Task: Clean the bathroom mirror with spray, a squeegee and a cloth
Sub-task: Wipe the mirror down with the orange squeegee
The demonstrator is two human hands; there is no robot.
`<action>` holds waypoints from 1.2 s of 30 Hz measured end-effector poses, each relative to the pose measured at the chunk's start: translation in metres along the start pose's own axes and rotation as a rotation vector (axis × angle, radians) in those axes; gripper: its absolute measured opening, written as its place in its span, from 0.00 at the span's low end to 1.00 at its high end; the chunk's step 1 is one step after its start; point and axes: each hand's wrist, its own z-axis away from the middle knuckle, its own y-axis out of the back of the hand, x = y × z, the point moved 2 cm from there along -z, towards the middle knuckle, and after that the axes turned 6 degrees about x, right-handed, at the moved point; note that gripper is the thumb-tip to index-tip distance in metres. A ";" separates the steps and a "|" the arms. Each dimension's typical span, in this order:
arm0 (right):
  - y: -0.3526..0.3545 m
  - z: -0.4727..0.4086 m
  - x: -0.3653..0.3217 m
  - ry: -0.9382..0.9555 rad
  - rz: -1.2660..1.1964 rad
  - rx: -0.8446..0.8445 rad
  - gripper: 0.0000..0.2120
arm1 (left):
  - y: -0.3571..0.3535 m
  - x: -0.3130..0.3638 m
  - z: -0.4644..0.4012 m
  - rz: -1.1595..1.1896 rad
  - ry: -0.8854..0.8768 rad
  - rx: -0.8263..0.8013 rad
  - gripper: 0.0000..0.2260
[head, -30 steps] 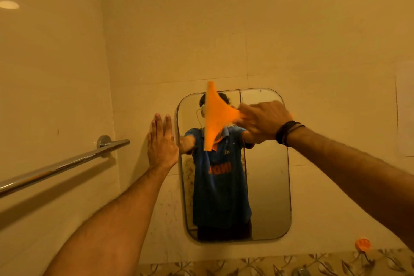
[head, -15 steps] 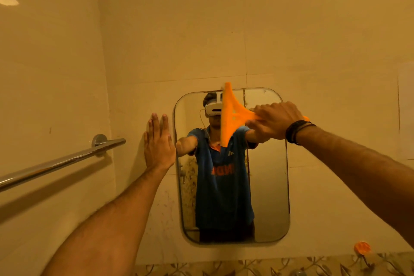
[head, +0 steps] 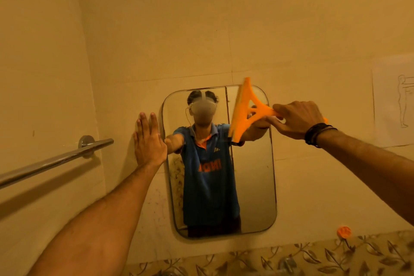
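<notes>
Squeegee (head: 243,110) blade upright on mirror (head: 253,186) upper right; right hand (head: 295,119) curled round handle; left hand (head: 147,141) flat, fingers straight, on wall beside mirror; risk: uneven pressure lifts blade edge, leaves streaks; wet handle slips.

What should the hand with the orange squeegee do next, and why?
Probably pull the squeegee straight down the mirror. The right hand grips its handle, with the blade upright against the top right corner, so the glass below it looks unwiped. The left hand lies flat on the wall beside the mirror, bracing.
</notes>
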 end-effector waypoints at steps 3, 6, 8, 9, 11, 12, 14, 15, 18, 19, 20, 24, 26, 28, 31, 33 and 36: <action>0.004 -0.021 -0.044 0.078 -0.058 0.014 0.40 | 0.000 -0.002 0.001 -0.004 0.000 0.011 0.33; 0.003 -0.045 -0.091 0.156 -0.058 -0.004 0.31 | 0.002 -0.001 0.003 0.009 -0.012 -0.007 0.32; -0.002 -0.058 -0.112 0.180 -0.033 -0.020 0.29 | 0.003 0.000 0.004 0.020 -0.018 0.000 0.33; -0.006 -0.062 -0.116 0.173 -0.027 -0.031 0.28 | 0.002 -0.001 0.004 0.018 -0.024 0.018 0.33; -0.017 -0.064 -0.115 0.149 -0.018 -0.068 0.27 | -0.002 -0.005 0.003 0.019 -0.028 0.055 0.32; -0.022 -0.061 -0.109 0.136 -0.024 -0.080 0.27 | -0.005 -0.007 0.003 0.020 -0.031 0.067 0.31; -0.033 -0.048 -0.094 0.102 -0.052 -0.088 0.26 | -0.009 -0.010 0.002 0.021 -0.038 0.084 0.31; -0.036 -0.039 -0.085 0.078 -0.071 -0.086 0.26 | -0.010 -0.010 0.002 0.026 -0.043 0.096 0.30; -0.048 -0.005 -0.053 -0.009 -0.082 -0.061 0.26 | -0.011 -0.013 0.003 0.040 -0.070 0.124 0.28; -0.051 0.007 -0.043 -0.036 -0.058 -0.053 0.27 | -0.012 -0.013 0.003 0.037 -0.075 0.129 0.27; -0.054 0.019 -0.033 -0.063 -0.032 -0.053 0.29 | -0.013 -0.014 0.004 0.031 -0.073 0.130 0.27; -0.066 0.066 0.002 -0.211 -0.021 -0.095 0.32 | -0.018 -0.012 0.006 0.032 -0.037 0.138 0.28; -0.066 0.085 0.013 -0.255 -0.022 -0.100 0.32 | -0.018 -0.012 0.006 0.034 -0.033 0.142 0.28; -0.064 0.094 0.018 -0.288 -0.022 -0.109 0.34 | -0.016 -0.011 0.006 0.030 -0.033 0.140 0.28; -0.057 0.094 0.015 -0.318 -0.034 -0.112 0.32 | -0.015 -0.010 0.007 0.021 -0.036 0.132 0.28; -0.050 0.091 0.007 -0.353 -0.088 -0.062 0.31 | -0.015 -0.008 0.009 0.019 -0.031 0.132 0.29; -0.039 0.075 -0.011 -0.434 -0.212 0.071 0.27 | -0.015 -0.005 0.009 0.029 -0.016 0.130 0.31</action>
